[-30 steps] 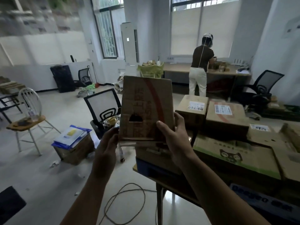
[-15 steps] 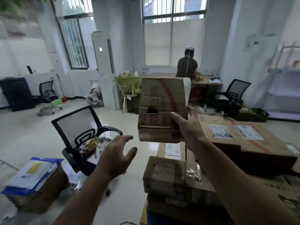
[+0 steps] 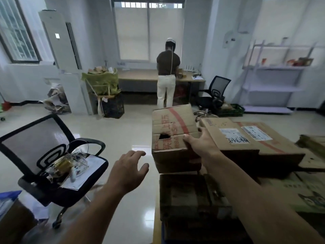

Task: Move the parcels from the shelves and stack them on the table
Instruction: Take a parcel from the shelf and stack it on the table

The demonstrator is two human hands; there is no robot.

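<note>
A small brown cardboard parcel [image 3: 173, 136] with red print and a torn hole is held by my right hand [image 3: 202, 145], thumb on its top face and fingers round its right side. It sits just above a darker box [image 3: 190, 196] at the left end of the pile. My left hand [image 3: 127, 170] hovers to the parcel's left, fingers spread, touching nothing. A large flat parcel [image 3: 249, 140] with white labels lies right beside the held one. Other boxes [image 3: 302, 192] cover the table below. The white shelves [image 3: 274, 78] stand far right.
A black mesh office chair [image 3: 52, 155] loaded with cables and papers stands close on my left. A person [image 3: 168, 73] works at a desk by the window. Another office chair [image 3: 213, 94], a floor air conditioner [image 3: 61, 55] and a green-draped bin [image 3: 102, 85] stand farther back.
My left hand let go of the small parcel, now held by my right hand alone. The parcel came down and forward toward the pile beside the large labelled box.
</note>
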